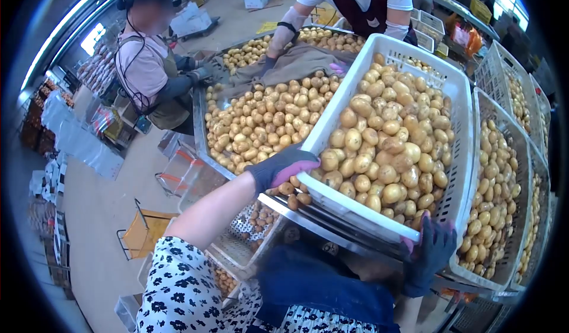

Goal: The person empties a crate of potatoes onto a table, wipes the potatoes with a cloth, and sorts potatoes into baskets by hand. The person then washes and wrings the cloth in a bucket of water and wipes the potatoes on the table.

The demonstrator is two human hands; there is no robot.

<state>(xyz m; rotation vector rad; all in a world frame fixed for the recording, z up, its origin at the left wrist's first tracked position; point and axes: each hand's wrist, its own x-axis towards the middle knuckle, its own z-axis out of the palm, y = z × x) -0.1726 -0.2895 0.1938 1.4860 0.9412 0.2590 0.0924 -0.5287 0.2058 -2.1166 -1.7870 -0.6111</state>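
Note:
A white plastic crate (pixel 363 213) full of small yellow-brown potatoes (pixel 391 143) is tilted at the edge of a metal-rimmed sorting table (pixel 203 137). My left hand (pixel 283 168), in a dark glove with pink fingertips, grips the crate's near left corner. At the near right corner my right hand (pixel 431 253), gloved the same way, holds the rim. Loose potatoes (pixel 267 119) cover the table left of the crate, and a few lie just below my left hand. A grey-brown cloth (pixel 278 66) is spread over part of them.
One person (pixel 154 66) stands at the table's far left side, another (pixel 367 7) leans over its far side. More potato-filled crates (pixel 489 197) line the right. Below the table edge are crates (pixel 237 250) with small potatoes. A yellow folding stool (pixel 145 232) stands at left.

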